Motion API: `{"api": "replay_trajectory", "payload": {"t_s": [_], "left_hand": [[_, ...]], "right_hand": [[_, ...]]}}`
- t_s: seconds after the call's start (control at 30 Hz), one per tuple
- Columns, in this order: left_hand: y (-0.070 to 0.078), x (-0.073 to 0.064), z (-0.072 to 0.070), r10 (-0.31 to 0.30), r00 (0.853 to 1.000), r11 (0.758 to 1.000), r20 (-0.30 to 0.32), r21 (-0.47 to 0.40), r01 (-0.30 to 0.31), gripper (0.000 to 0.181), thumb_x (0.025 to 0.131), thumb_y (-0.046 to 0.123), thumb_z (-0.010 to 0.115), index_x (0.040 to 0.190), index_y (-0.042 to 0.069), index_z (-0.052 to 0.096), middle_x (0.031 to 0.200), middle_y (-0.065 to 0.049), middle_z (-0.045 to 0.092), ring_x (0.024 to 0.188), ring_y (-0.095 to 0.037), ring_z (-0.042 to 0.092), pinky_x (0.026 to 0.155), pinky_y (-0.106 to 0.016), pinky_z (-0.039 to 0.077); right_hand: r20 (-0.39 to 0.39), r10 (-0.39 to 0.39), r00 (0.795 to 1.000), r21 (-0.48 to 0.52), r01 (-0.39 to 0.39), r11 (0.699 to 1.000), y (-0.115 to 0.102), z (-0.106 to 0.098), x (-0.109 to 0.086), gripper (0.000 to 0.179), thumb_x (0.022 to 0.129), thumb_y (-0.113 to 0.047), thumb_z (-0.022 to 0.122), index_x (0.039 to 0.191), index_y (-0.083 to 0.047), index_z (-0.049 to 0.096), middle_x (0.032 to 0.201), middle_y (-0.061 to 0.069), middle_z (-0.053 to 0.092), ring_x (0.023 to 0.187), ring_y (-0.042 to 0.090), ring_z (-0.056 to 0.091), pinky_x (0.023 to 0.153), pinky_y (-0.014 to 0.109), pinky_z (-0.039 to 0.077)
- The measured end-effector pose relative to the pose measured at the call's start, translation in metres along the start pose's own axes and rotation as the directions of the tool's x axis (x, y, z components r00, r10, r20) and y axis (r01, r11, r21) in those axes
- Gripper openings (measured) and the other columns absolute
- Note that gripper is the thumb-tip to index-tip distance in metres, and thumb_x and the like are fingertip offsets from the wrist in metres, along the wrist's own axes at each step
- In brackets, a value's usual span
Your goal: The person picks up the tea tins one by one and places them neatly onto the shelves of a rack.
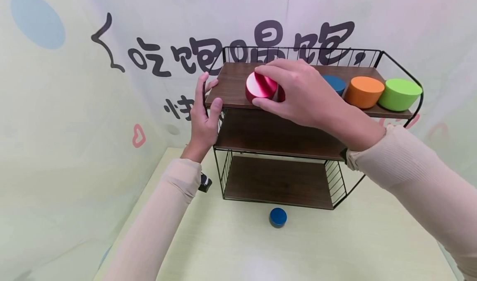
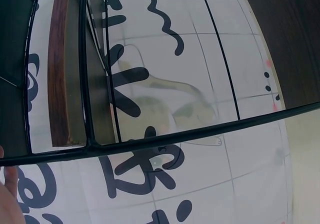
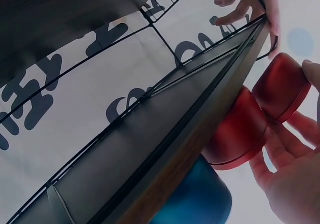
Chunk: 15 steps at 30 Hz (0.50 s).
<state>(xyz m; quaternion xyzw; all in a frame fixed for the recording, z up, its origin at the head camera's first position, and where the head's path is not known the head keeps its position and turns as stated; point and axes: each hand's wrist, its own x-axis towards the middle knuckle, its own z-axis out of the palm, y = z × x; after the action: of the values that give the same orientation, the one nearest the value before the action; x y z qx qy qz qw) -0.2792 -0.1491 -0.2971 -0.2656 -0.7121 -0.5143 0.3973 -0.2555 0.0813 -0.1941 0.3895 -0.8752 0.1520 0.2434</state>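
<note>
My right hand (image 1: 298, 92) grips a red round canister (image 1: 261, 86) between thumb and fingers, over the front of the rack's top shelf (image 1: 234, 82). In the right wrist view that held canister (image 3: 281, 89) touches or nearly touches a second red canister (image 3: 240, 134), which stands on the shelf. To its right in the head view are a blue canister (image 1: 335, 84), an orange one (image 1: 365, 91) and a green one (image 1: 400, 94). My left hand (image 1: 205, 115) holds the left end of the wire rack, its thumb at the shelf's front corner. Only a bit of this hand (image 2: 11, 199) shows in the left wrist view.
Below lie a middle shelf (image 1: 268, 134) and a bottom shelf (image 1: 277, 181) in the same black wire frame (image 1: 220, 177). A small blue round piece (image 1: 278, 217) rests on the pale table (image 1: 238, 248) in front. Behind the rack is a printed wall covering (image 1: 156, 20).
</note>
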Motion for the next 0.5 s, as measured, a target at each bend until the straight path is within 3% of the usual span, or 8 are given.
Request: {"api": "replay_trajectory", "payload": {"t_s": [0.23, 0.33, 0.5], "left_hand": [[0.0008, 0.0001, -0.0001, -0.013, 1.000, 1.000, 0.002, 0.000, 0.013, 0.054, 0.097, 0.014, 0.049, 0.145, -0.005, 0.033, 0.134, -0.027, 0.055, 0.129, -0.031, 0.050, 0.105, -0.036, 0.037], [0.0004, 0.0001, 0.0002, -0.012, 1.000, 1.000, 0.000, -0.001, 0.012, 0.054, 0.097, 0.014, 0.049, 0.145, -0.005, 0.033, 0.134, -0.026, 0.055, 0.129, -0.031, 0.050, 0.105, -0.036, 0.037], [0.0002, 0.0009, 0.0004, -0.006, 1.000, 1.000, 0.000, -0.003, 0.006, 0.054, 0.096, 0.010, 0.049, 0.145, -0.007, 0.033, 0.134, -0.027, 0.055, 0.128, -0.033, 0.050, 0.105, -0.036, 0.037]], "right_hand": [[0.080, 0.074, 0.994, -0.008, -0.073, 0.997, 0.0032, 0.0030, 0.0062, 0.059, 0.087, -0.036, 0.075, 0.137, -0.007, 0.060, 0.128, 0.015, 0.064, 0.117, 0.031, 0.058, 0.110, 0.060, 0.029], [0.080, 0.079, 0.994, -0.015, -0.078, 0.997, 0.0055, 0.0050, 0.0078, 0.058, 0.088, -0.038, 0.073, 0.136, -0.007, 0.061, 0.126, 0.015, 0.064, 0.114, 0.029, 0.058, 0.109, 0.060, 0.029], [0.080, 0.084, 0.993, -0.023, -0.082, 0.996, 0.0077, 0.0078, 0.0106, 0.056, 0.089, -0.039, 0.071, 0.135, -0.008, 0.061, 0.122, 0.015, 0.066, 0.108, 0.028, 0.058, 0.099, 0.053, 0.037]]}}
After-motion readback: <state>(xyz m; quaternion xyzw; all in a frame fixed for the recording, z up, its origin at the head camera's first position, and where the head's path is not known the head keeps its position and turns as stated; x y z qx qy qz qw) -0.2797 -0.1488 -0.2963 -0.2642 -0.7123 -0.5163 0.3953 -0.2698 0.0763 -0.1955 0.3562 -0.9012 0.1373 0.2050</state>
